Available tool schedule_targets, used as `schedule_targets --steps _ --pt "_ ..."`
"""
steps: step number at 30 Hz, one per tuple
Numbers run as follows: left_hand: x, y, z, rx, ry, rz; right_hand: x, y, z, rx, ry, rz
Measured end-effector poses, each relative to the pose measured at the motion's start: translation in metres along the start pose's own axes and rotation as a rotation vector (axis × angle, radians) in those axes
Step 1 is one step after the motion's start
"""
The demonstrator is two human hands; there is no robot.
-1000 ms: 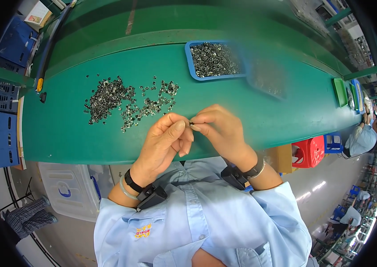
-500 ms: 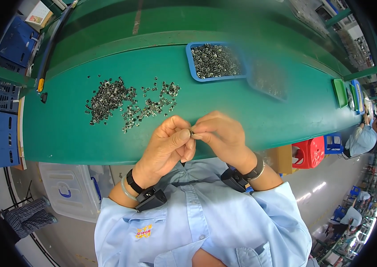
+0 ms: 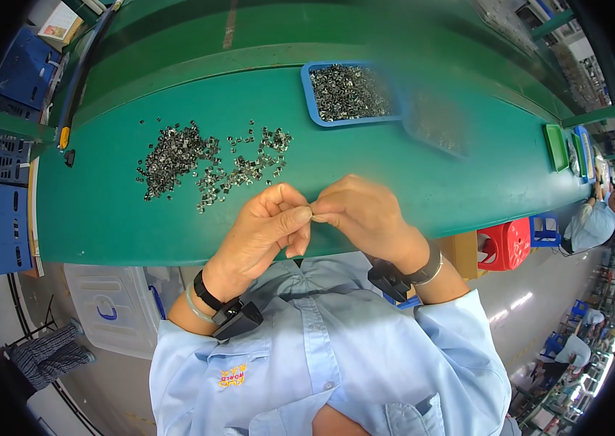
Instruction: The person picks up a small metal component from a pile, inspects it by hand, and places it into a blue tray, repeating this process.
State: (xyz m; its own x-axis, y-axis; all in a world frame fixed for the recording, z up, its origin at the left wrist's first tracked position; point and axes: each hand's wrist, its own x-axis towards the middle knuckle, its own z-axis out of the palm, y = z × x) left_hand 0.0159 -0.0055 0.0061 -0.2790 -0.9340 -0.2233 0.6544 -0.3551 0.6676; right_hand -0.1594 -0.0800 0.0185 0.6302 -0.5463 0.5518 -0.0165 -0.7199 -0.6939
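Observation:
My left hand (image 3: 275,225) and my right hand (image 3: 365,218) meet fingertip to fingertip above the front edge of the green table (image 3: 249,232). Both are closed in a pinch on one tiny dark part, which the fingertips now hide almost wholly. Beyond my left hand lies a loose pile of small black-and-silver parts (image 3: 177,156). A thinner scatter of similar shiny parts (image 3: 253,166) spreads to its right. Farther off stands a blue tray (image 3: 310,91) filled with the same kind of small pieces.
A blurred patch covers the view right of the tray. Green trays (image 3: 556,147) stand at the table's far right. Below the table are a lidded clear box (image 3: 108,309), a cardboard box (image 3: 461,254) and a red stool (image 3: 505,243). A person (image 3: 592,221) sits at the right.
The fingertips have closed together over the small dark part, which showed between them before. My right hand's wrist has shifted slightly right. The piles and tray stay in place on the table.

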Motion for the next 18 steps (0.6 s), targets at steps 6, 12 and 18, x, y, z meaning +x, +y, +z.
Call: schedule_targets --steps 6,12,18 --pt "-0.0015 -0.0006 0.0027 -0.096 0.0 0.0 -0.0061 0.0048 0.0022 0.095 0.004 0.17" --pt "-0.001 -0.0044 0.0045 -0.04 -0.007 0.051 -0.008 0.0044 0.0046 0.159 0.043 0.229" --pt "0.0 -0.0084 0.0057 0.082 0.041 0.084 -0.0111 0.0007 0.0066 0.149 0.063 0.259"
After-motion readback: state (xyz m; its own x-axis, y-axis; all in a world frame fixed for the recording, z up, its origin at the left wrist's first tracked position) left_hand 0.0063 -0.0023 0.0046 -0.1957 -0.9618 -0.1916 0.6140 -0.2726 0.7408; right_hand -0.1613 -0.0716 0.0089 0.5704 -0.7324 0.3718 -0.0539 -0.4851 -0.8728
